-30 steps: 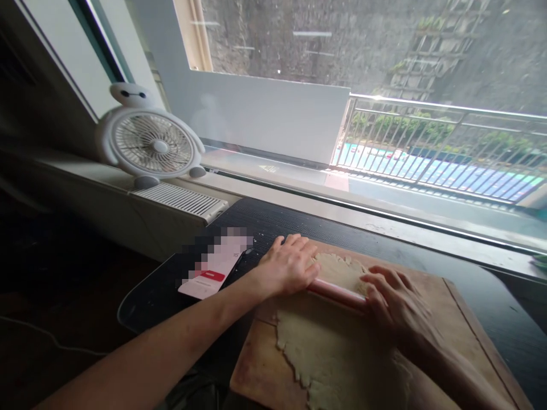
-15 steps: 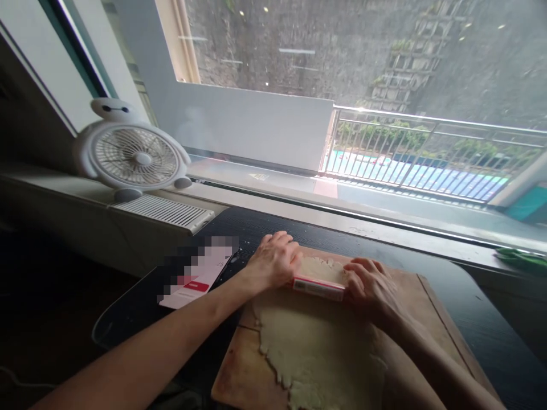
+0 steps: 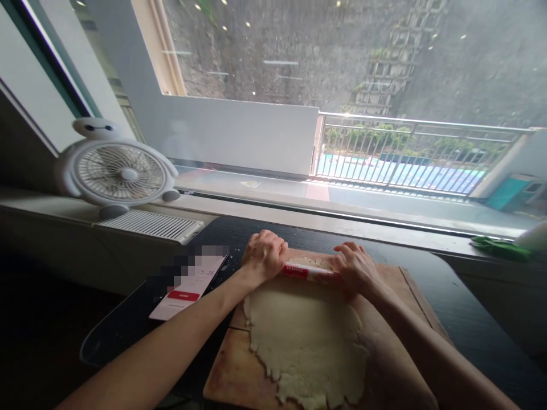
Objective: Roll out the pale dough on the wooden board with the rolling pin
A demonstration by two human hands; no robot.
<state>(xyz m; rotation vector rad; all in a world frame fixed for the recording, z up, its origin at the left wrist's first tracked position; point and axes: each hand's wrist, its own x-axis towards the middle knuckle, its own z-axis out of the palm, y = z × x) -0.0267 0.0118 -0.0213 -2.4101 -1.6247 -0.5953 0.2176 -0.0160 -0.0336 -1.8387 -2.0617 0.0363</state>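
Note:
A red-and-white printed roll [image 3: 308, 272], round like a tube, lies crosswise on the far part of a flattened sheet of pale dough [image 3: 305, 336]. My left hand [image 3: 265, 254] is closed over its left end, fingers curled down. At the right end my right hand [image 3: 355, 266] has its bent fingers over the roll; the hand hides that end. The dough has ragged, cracked edges, and a thin strip of it shows beyond the roll. Beneath it lies a wooden board [image 3: 231, 367].
The board rests on a black table [image 3: 440, 296]. Left of my left arm lies a phone [image 3: 183, 296] with a lit, partly blurred screen. A white fan [image 3: 128, 173] stands on the ledge by the window. A green cloth [image 3: 499, 247] lies on the sill at right.
The roll has turned: a red printed side faces me where a white label showed before. Both hands have moved with it toward the dough's far edge. The view has shifted slightly.

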